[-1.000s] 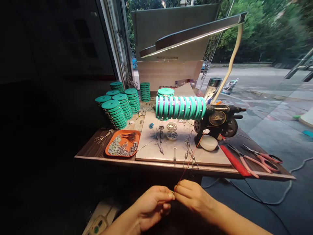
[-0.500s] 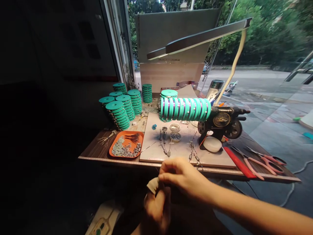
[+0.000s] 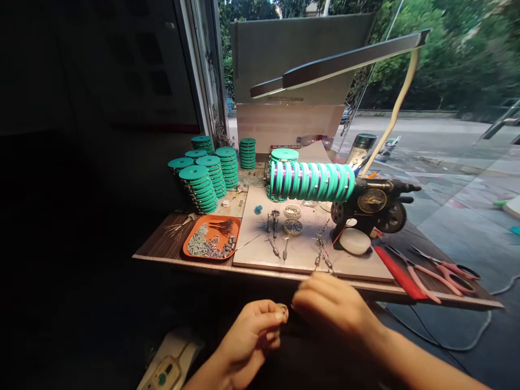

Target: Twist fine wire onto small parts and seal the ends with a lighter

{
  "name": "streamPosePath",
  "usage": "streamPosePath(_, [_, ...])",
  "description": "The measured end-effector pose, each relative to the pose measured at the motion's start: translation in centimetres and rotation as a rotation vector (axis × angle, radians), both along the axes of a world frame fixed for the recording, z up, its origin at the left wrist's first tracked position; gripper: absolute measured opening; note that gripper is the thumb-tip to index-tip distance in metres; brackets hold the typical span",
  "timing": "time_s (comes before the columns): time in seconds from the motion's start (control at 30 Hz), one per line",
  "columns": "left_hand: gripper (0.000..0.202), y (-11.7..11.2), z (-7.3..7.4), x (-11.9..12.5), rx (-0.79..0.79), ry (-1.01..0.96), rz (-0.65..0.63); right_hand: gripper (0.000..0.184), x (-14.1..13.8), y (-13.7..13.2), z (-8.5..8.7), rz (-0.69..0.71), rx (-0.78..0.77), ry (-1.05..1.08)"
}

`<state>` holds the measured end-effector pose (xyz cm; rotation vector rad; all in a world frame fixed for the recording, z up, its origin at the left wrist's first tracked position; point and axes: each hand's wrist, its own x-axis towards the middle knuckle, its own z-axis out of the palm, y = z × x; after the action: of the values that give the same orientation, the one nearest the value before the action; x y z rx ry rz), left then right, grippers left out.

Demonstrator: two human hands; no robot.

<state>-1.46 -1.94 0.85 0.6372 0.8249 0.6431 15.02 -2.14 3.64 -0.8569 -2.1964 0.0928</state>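
My left hand [image 3: 254, 341] is in front of the table's edge, thumb and forefinger pinched on a small pale piece whose kind I cannot make out. Just right of it, my right hand [image 3: 337, 307] has its fingers curled and pressed together. Anything inside that grip is hidden, and the fingertips are slightly blurred. A small gap separates the two hands. Beyond them lies a pale work board [image 3: 300, 260] with small metal weights on wires [image 3: 323, 261] near its front edge and two small round dishes of tiny parts [image 3: 293, 226].
Teal foam spools [image 3: 312, 182] sit in a row on a dark geared machine [image 3: 371, 200]. More teal spools [image 3: 198, 187] stand stacked at left, behind an orange tray [image 3: 190, 254] of small parts. Pink-handled pliers [image 3: 430, 279] and scissors [image 3: 455, 271] lie at right. A lamp [image 3: 349, 65] reaches overhead.
My hands were together and are now apart; the right has moved right, and the left has come up. The beige piece at the left hand shows much less. The view has shifted slightly.
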Motion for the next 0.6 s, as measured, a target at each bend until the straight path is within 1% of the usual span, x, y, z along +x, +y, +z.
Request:
streamPosePath(0.03, [0.016, 0.1, 0.1, 0.0, -0.111, -0.065, -0.038, 0.03, 0.5, -0.8, -1.0, 0.037, 0.124, -0.053])
streamPosePath(0.07, [0.018, 0.1, 0.1, 0.1, -0.168, -0.095, -0.06, 0.032, 0.8, -1.4, -1.9, 0.069, 0.198, -0.106])
streamPosePath(0.13, [0.022, 0.1, 0.0, 0.2, -0.191, -0.098, -0.078, 0.03, 0.9, -2.2, -3.4, 0.12, 0.276, -0.196])
streamPosePath(0.17, [0.024, 0.1, -0.1, 0.3, -0.2, -0.097, -0.082, 0.028, 0.7, -2.3, -3.9, 0.134, 0.311, -0.22])
streamPosePath(0.27, [0.028, 0.0, -0.2, 0.5, -0.208, -0.077, -0.09, 0.025, 0.2, -2.1, -4.4, 0.136, 0.375, -0.233])
streamPosePath(0.37, [0.028, 0.0, -0.3, 0.8, -0.195, -0.02, -0.108, 0.028, 0.5, -1.6, -4.4, 0.164, 0.317, -0.255])
streamPosePath(0.43, [0.026, 0.1, -0.6, 1.0, -0.171, 0.033, -0.113, 0.033, 1.0, -1.4, -4.9, 0.167, 0.252, -0.292])
streamPosePath(0.53, [0.023, 0.4, -1.3, 1.5, -0.096, 0.124, -0.111, 0.039, 1.6, -1.5, -6.3, 0.14, 0.18, -0.34])
streamPosePath(0.6, [0.022, 0.4, -1.6, 1.7, 0.006, 0.185, -0.09, 0.04, 1.7, -1.8, -7.2, 0.137, 0.146, -0.363])
